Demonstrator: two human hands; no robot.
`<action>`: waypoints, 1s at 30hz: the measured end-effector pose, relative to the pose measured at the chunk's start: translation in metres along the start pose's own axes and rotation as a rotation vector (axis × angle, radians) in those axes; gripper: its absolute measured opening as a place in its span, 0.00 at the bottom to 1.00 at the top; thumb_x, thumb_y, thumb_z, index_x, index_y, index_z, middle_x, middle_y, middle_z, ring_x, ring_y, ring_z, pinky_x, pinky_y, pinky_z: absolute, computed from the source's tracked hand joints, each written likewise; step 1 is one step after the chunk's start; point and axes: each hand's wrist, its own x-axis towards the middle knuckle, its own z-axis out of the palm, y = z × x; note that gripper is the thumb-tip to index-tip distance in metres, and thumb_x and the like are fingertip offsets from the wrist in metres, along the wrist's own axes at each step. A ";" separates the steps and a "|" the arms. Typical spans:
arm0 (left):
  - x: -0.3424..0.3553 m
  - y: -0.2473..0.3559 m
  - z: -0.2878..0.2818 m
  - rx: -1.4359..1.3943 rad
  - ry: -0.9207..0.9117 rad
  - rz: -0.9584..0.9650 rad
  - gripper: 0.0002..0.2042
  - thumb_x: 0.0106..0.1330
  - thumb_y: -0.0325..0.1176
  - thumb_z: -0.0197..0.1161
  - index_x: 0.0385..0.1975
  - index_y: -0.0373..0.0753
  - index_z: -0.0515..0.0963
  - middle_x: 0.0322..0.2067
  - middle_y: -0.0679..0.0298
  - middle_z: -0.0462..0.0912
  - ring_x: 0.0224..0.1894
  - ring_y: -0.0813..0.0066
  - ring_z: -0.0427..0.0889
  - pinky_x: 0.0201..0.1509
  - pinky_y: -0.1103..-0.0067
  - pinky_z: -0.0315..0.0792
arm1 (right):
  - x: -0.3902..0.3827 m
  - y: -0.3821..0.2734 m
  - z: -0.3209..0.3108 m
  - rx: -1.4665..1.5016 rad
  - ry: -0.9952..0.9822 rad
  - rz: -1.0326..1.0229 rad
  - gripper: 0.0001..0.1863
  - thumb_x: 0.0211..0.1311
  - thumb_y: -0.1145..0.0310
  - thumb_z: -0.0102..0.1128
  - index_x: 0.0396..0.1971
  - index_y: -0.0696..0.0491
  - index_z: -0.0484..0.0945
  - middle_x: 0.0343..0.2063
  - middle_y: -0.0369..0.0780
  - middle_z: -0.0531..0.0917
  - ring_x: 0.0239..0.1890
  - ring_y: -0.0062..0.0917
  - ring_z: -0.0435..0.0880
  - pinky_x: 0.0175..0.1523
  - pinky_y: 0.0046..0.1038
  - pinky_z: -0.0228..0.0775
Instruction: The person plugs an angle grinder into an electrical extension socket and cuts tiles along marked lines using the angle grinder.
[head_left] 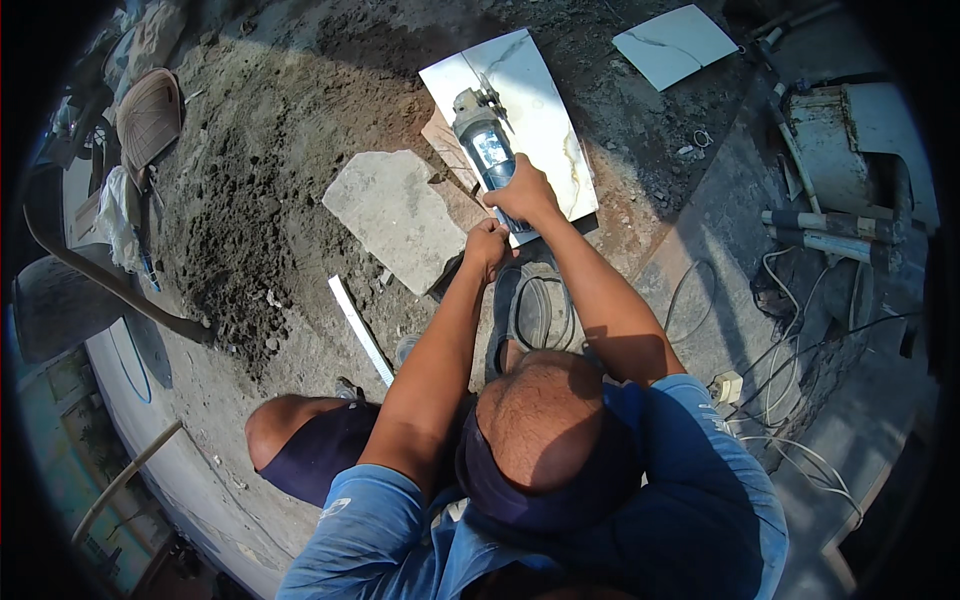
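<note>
An angle grinder (488, 152) is seen in the upper middle of the frame, its head pointed toward the top edge and placed over a large white tile (562, 130). Its disc (497, 102) is seen nearly edge-on; whether the tile is touched by it cannot be told. The grinder's body is gripped by the right hand (527, 193), with the fingers wrapped around it. The left hand (489, 246) is held at the tool's lower end with its fingers curled in; whether anything is grasped by them cannot be told.

Just left of the tile, a brownish piece (441, 137) is partly covered by it, and a rough grey stone slab (395, 212) is set beside the left hand. Below the hands, a looped dark cord (571, 318) is seen near a shoe (533, 312). A narrow white strip (358, 325) is laid on the ground left of centre.

Loose dark soil (235, 215) is spread across the upper left. At the upper right, a smaller white tile (672, 46) is laid flat; pipes (825, 226) and pale cables (795, 335) are gathered at the right.
</note>
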 end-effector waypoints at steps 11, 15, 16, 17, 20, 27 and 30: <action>0.002 -0.001 0.001 0.002 -0.015 -0.023 0.08 0.73 0.29 0.54 0.28 0.39 0.71 0.21 0.68 0.71 0.20 0.77 0.73 0.30 0.73 0.83 | -0.003 0.009 0.003 -0.031 0.028 0.003 0.44 0.36 0.55 0.76 0.56 0.60 0.69 0.45 0.54 0.84 0.48 0.44 0.85 0.53 0.37 0.77; 0.008 -0.005 -0.004 0.000 -0.028 -0.021 0.06 0.73 0.27 0.51 0.31 0.39 0.72 0.23 0.68 0.73 0.19 0.77 0.75 0.28 0.75 0.83 | -0.006 0.008 0.003 -0.015 0.011 0.003 0.44 0.36 0.55 0.76 0.56 0.60 0.69 0.45 0.54 0.83 0.48 0.44 0.85 0.53 0.37 0.77; 0.010 -0.006 -0.006 -0.003 -0.034 -0.011 0.06 0.73 0.27 0.49 0.34 0.38 0.74 0.24 0.67 0.75 0.19 0.76 0.77 0.27 0.76 0.83 | -0.007 0.008 0.003 -0.008 0.005 -0.003 0.44 0.36 0.55 0.76 0.56 0.60 0.69 0.45 0.55 0.83 0.48 0.45 0.85 0.53 0.37 0.77; 0.011 -0.008 -0.009 -0.002 -0.031 -0.010 0.06 0.73 0.27 0.49 0.34 0.38 0.74 0.24 0.67 0.75 0.19 0.76 0.77 0.27 0.76 0.83 | -0.008 0.006 0.004 -0.007 0.003 -0.005 0.44 0.36 0.55 0.76 0.56 0.60 0.69 0.45 0.55 0.83 0.48 0.45 0.85 0.53 0.37 0.77; 0.014 -0.011 -0.013 -0.026 -0.050 -0.006 0.06 0.73 0.27 0.49 0.36 0.38 0.74 0.26 0.67 0.76 0.21 0.76 0.78 0.29 0.76 0.84 | -0.009 0.007 0.005 -0.004 0.003 -0.011 0.44 0.36 0.56 0.75 0.55 0.61 0.69 0.45 0.55 0.83 0.48 0.45 0.85 0.53 0.37 0.77; 0.009 -0.006 -0.006 -0.044 -0.068 -0.036 0.06 0.74 0.29 0.52 0.36 0.38 0.76 0.24 0.68 0.75 0.22 0.78 0.76 0.30 0.75 0.83 | -0.014 0.017 0.004 0.007 0.010 -0.011 0.44 0.36 0.56 0.75 0.56 0.62 0.68 0.44 0.55 0.84 0.47 0.45 0.85 0.53 0.36 0.77; 0.007 -0.004 -0.007 -0.053 -0.042 -0.039 0.08 0.73 0.29 0.52 0.32 0.38 0.76 0.21 0.69 0.73 0.20 0.79 0.73 0.29 0.75 0.82 | -0.017 0.018 0.006 -0.002 0.010 -0.014 0.45 0.36 0.57 0.75 0.56 0.62 0.68 0.44 0.55 0.84 0.47 0.45 0.85 0.53 0.36 0.77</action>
